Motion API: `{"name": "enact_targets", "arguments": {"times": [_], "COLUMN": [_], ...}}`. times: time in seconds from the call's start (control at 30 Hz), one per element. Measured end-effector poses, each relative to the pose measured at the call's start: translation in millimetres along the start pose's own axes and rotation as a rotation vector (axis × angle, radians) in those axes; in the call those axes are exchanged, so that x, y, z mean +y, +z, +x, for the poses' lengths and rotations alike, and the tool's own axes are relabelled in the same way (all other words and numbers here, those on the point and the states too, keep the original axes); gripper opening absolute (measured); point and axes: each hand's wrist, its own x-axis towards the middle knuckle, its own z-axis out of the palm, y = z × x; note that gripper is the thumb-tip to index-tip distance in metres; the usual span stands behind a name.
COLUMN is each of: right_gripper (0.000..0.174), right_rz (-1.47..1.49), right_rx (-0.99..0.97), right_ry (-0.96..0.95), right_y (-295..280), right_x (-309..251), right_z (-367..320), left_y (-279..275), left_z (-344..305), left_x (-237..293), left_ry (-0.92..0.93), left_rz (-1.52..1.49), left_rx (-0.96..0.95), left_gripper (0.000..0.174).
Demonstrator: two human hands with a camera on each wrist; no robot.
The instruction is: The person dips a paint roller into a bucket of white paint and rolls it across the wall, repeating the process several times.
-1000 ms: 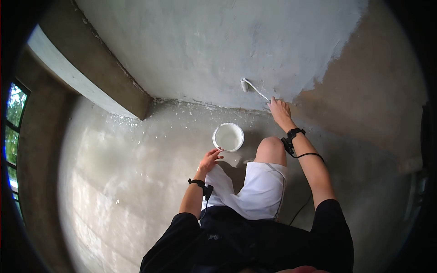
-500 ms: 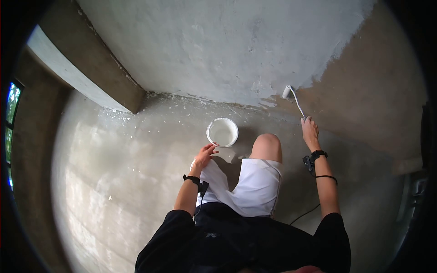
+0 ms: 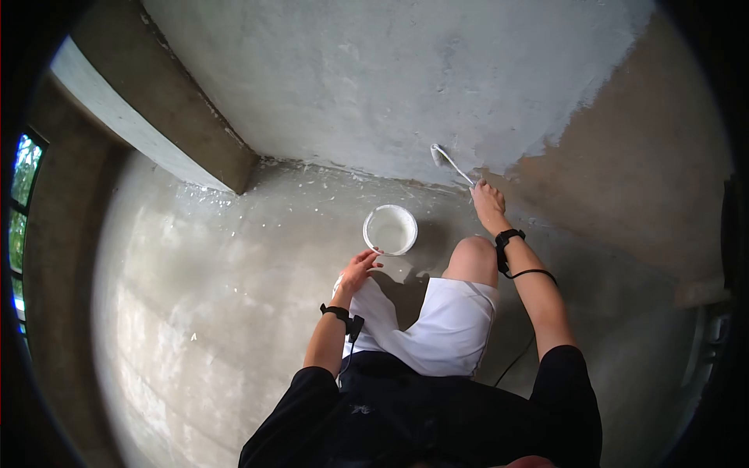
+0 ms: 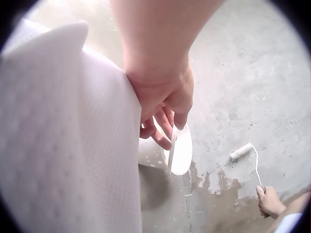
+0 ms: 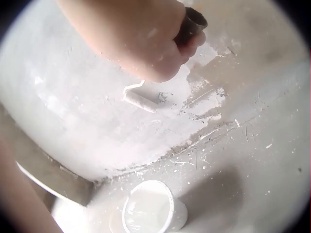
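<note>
My right hand [image 3: 490,207] grips the handle of a paint roller [image 3: 437,154], its dark handle end [image 5: 197,18] sticking out of the fist. The white roller sleeve [image 4: 241,151] lies against the low part of the wall, left of the hand in the head view. A white bucket [image 3: 367,234] with pale paint in it stands on the floor before the knees. At its near rim is my left hand [image 3: 359,270]; in the left wrist view its fingers [image 4: 163,140] curl at the bucket's lip, pinching it.
The wall [image 3: 374,86] is coated pale grey-white, with bare brown wall [image 3: 647,156] to the right. A pillar [image 3: 168,93] juts out at the left. White drips spot the concrete floor [image 3: 218,257] along the wall's foot. The right knee [image 3: 476,256] is bent beside the bucket.
My right hand took the roller rightward to the edge of the bare patch, then back left onto the coated wall. My left hand stayed at the bucket's rim.
</note>
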Motion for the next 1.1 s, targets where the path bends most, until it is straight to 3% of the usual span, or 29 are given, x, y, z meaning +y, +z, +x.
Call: {"name": "enact_targets", "arguments": {"times": [0.17,0.33,0.4,0.43,0.53,0.6,0.63,0.7,0.73,0.87,0.93,1.1], "right_gripper": [0.038,0.041,0.042,0.042,0.044,0.046,0.046,0.046,0.045,0.044,0.042,0.042], "right_rz": [-0.034,-0.013,0.12,0.108,0.31,0.819,0.82,1.289,1.389,1.652,1.91,1.942], "right_rx": [0.03,0.003,-0.046,-0.054,0.013,-0.191,-0.191,-0.351,-0.276,-0.365,-0.546,-0.524], "right_ry": [0.033,0.21,0.406,0.383,0.388,0.626,0.626,0.697,0.712,0.767,0.883,0.879], "right_y": [-3.5,-15.6,-15.5,-10.1,8.0,13.8,5.7,-16.6,-23.1,-8.1,2.0,13.8], "right_x": [27.0,82.5,94.3,99.2,98.0,89.1,79.3,57.4,44.8,37.5,38.0,25.8], "right_z": [-16.1,-69.7,-85.1,-87.4,-96.3,-89.9,-87.2,-80.3,-75.9,-67.1,-64.0,-58.3], "left_y": [-4.7,-5.2,-7.1,-7.2,-4.2,-2.3,-4.1,-7.0,-4.8,-1.5,0.8,3.3], "left_z": [3.7,5.5,7.8,8.5,4.5,5.6,7.1,7.6,4.8,-4.0,-5.2,-4.4], "left_x": [-7.0,-7.3,-8.9,-7.6,-5.9,-4.9,-6.9,-10.0,-8.7,-0.9,-1.3,4.3], "left_ry": [0.03,0.002,0.014,0.023,0.013,0.015,0.015,0.024,0.024,0.012,0.012,0.007], "left_rz": [-0.068,-0.035,-0.043,-0.047,-0.047,-0.031,-0.03,-0.057,-0.057,-0.013,-0.01,-0.012], "left_rx": [-0.009,0.02,-0.001,-0.014,-0.002,0.005,0.005,-0.014,-0.01,0.003,-0.006,-0.003], "left_gripper": [0.035,0.038,0.038,0.038,0.035,0.033,0.033,0.033,0.033,0.036,0.038,0.037]}}
